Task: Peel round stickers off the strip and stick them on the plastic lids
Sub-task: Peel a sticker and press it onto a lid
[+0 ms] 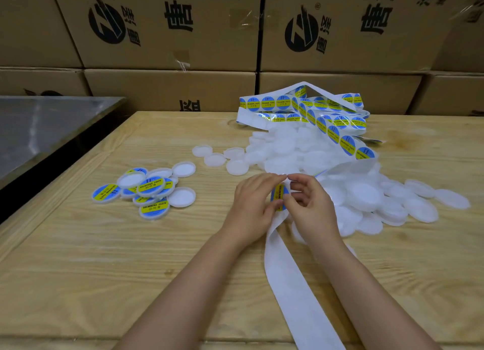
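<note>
"Peeling is the step we're on: the left hand grips the strip where it bends, and the right hand pinches the edge of one sticker between thumb and fingertip."

"Do we have a lid ready under it?"

"We can't tell; the fingers hide whatever is behind the sticker. The plain lids lie heaped just beside our right hand, under the loaded part of the strip, and the labelled lids sit in a small cluster well to the left on the table."

"So what does the next move ask of us?"

"We judge the sticker must come clean off the backing without folding on itself. Then we need a plain lid with its top up, and the sticker centred before we press it flat. The bare backing trails toward us, so we'd feed the strip along for the one after"
</note>
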Demonstrator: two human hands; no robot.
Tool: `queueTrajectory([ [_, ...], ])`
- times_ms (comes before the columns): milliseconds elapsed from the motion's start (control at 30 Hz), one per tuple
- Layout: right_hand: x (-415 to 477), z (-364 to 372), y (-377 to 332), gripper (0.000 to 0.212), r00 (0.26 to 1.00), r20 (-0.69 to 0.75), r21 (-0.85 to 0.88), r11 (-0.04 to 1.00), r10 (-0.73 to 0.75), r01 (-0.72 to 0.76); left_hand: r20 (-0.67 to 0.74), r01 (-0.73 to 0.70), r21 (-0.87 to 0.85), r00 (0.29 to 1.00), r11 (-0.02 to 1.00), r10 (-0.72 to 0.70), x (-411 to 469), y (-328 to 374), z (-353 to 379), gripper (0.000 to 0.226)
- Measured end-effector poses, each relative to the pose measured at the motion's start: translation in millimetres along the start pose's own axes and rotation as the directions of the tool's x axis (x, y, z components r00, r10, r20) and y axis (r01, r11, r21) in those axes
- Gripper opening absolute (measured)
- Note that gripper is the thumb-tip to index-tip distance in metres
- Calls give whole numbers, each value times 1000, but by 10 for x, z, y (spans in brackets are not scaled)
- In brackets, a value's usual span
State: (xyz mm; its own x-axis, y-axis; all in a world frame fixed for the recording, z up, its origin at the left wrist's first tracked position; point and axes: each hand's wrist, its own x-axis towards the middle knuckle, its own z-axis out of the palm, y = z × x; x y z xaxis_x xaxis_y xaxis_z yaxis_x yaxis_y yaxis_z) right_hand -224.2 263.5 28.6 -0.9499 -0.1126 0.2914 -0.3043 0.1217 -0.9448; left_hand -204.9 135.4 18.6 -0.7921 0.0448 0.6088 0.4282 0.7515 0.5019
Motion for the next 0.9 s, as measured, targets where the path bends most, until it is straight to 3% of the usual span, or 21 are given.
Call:
queueTrajectory([
  [200, -9, 6, -15, 12, 999, -37, 92, 995, 37, -34, -71, 71, -80, 995, 994, -77, -5, 22, -16, 33],
  [400, -7, 0, -19, 16, 994, -80, 41, 997, 70, -67, -109, 169, -133, 977, 977, -184, -2, 32, -19, 27],
  [667, 31, -47, -8, 16, 970, -189, 58, 988, 152, -143, -184, 103, -202, 973, 974, -141, 4, -9, -38, 9],
  [900, 75, -138, 12, 12, 934, -321, -62, 980, 158, -188, -217, 203, -383, 929, 901, -301, 20, -13, -82, 33],
])
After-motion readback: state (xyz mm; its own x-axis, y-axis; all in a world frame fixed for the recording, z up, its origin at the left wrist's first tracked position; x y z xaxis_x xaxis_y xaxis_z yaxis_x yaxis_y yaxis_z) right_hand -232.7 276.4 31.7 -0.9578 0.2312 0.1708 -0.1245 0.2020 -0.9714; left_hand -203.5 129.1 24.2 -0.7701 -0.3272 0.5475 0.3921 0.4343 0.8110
